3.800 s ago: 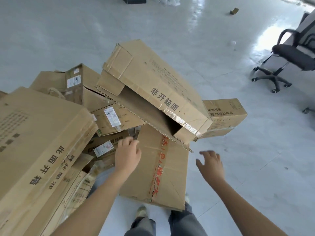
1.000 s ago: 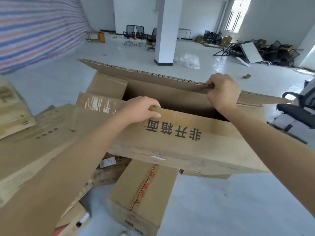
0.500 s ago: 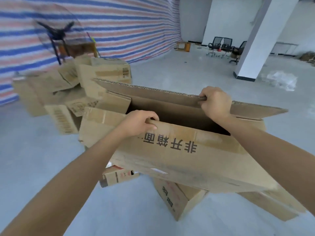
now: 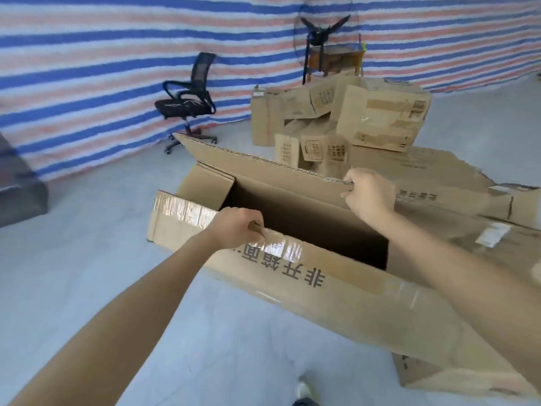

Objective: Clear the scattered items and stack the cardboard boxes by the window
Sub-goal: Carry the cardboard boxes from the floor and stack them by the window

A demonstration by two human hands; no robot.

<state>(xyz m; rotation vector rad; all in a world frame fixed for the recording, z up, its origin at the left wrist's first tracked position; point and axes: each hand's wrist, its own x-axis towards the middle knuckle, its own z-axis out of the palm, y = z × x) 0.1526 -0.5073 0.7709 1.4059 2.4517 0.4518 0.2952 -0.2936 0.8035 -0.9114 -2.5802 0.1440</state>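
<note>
Cardboard flaps are all that carry the long box (image 4: 336, 291), which appears lifted off the floor (image 4: 87, 273), just short of the pile of boxes (image 4: 380, 118) on the person's side. The left hand (image 4: 237, 227) is clenched over the taped near flap. The right hand (image 4: 367, 194) is clenched round the raw edge of the far flap (image 4: 263, 168).

Flaps fold and tear, so I judge the carry goes best with both hands level and the pull kept gentle. A torn flat carton (image 4: 439, 177) lies against the pile's near side, where a foot could catch. The office chair (image 4: 187, 101) stands well left of the pile, out of the way. No window shows, so whether this pile is the stacking spot cannot be told.
</note>
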